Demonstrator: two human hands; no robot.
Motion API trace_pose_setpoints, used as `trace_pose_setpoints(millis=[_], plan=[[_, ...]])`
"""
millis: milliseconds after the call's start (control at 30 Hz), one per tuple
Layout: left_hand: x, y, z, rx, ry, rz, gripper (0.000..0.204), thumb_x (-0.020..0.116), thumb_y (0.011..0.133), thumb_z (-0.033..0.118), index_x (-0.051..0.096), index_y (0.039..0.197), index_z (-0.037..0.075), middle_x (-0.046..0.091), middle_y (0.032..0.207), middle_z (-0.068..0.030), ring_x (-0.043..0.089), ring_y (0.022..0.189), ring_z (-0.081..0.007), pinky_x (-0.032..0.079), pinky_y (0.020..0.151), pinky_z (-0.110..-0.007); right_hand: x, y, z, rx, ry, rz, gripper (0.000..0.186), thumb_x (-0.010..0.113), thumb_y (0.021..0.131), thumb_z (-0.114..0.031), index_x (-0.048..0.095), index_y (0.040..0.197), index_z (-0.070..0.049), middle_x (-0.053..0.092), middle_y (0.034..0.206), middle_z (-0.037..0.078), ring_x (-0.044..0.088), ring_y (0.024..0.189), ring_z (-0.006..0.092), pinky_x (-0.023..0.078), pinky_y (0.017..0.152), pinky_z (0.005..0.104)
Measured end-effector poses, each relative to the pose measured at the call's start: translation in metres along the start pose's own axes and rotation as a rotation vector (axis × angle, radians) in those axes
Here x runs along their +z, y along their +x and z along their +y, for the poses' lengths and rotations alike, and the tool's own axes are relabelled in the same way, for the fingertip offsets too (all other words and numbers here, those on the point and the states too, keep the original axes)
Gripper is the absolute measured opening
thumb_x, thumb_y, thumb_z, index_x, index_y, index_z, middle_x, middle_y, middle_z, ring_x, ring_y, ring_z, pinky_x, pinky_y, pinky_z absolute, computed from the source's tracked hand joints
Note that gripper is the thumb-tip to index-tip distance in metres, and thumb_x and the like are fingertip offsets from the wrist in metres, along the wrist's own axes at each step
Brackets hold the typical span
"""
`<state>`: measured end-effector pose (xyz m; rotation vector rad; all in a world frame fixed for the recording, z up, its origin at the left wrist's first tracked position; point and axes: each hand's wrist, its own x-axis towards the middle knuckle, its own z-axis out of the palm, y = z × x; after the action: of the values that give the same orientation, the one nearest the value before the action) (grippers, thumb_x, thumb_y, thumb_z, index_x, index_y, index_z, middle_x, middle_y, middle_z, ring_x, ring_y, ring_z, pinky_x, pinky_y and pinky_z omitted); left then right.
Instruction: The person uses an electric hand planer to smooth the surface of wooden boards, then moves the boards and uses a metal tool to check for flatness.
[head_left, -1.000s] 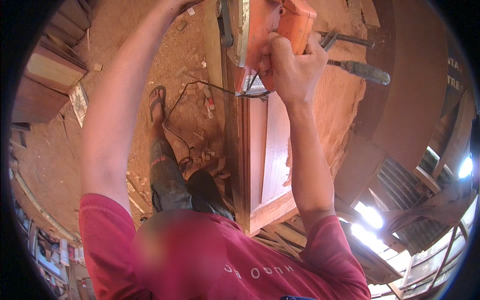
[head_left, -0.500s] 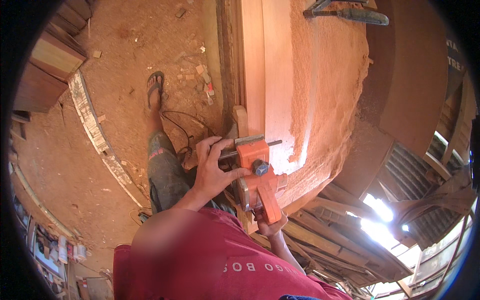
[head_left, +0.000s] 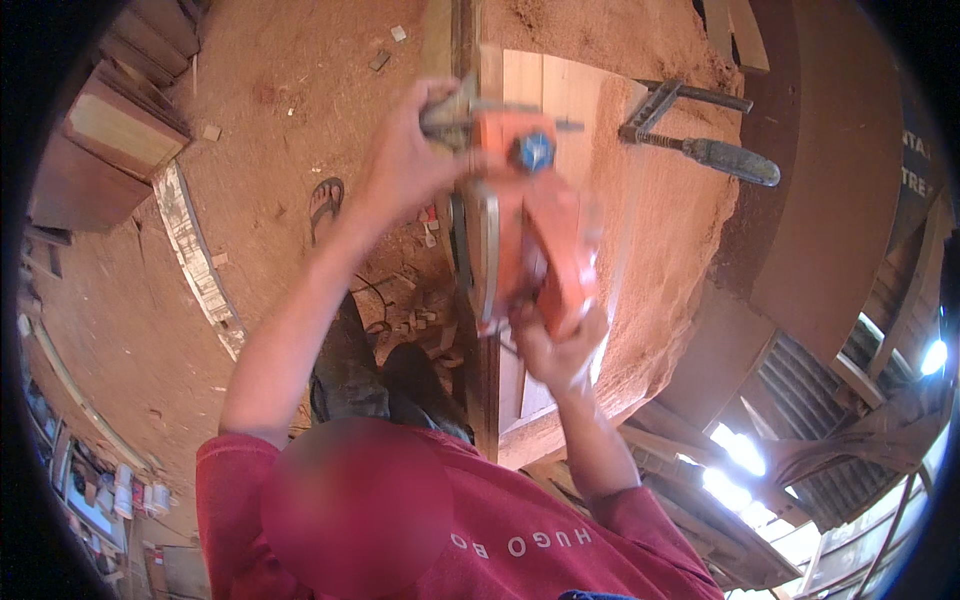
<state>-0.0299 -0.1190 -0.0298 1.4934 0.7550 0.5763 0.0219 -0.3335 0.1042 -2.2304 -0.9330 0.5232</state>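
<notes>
An orange electric hand planer point(head_left: 503, 215) with a blue front knob point(head_left: 535, 151) rests along the left edge of a pale wooden board point(head_left: 570, 85). My right hand point(head_left: 560, 345) is wrapped round its rear handle. At the front, my left hand point(head_left: 415, 160) grips the metal side fence, its thumb reaching toward the orange body. Both hands and the tool are slightly blurred by motion. The planer's underside is hidden against the wood.
A bar clamp point(head_left: 715, 155) with a worn handle sits at the board's far right. Fine shavings point(head_left: 680, 240) cover the surface on the right. Stacked planks lie near right; wood scraps and a cord point(head_left: 375, 290) lie on the dusty floor at left.
The planer has moved away from me along the board, with both hands still on it. My arms are now stretched farther out, and the whole view has shifted.
</notes>
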Motion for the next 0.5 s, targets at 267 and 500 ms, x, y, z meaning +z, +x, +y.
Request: trace_pose_setpoints(millis=[267,500], plan=[[-0.052,0.173,0.011,0.049,-0.082,-0.039,0.077,0.093,0.065,0.040,0.056,0.118,-0.001,0.066,0.108,-0.0163,0.064,0.097,-0.0195,0.053,0.083,-0.034,0.027,0.169,-0.032,-0.172,-0.034,0.103,0.009,0.065,0.081,-0.010,0.065,0.083,-0.001,0.065,0.066,0.007,0.060,0.052,0.0122,0.049,0.051,0.0278],[-0.022,0.033,-0.002,0.024,-0.184,-0.058,0.080,0.093,0.066,0.038,0.053,0.122,-0.003,0.067,0.112,-0.0199,0.065,0.104,-0.0228,0.053,0.088,-0.034,0.021,0.029,-0.019,0.177,0.165,0.113,0.023,0.069,0.077,-0.016,0.067,0.092,0.000,0.065,0.072,0.009,0.063,0.062,0.0180,0.052,0.059,0.0325]])
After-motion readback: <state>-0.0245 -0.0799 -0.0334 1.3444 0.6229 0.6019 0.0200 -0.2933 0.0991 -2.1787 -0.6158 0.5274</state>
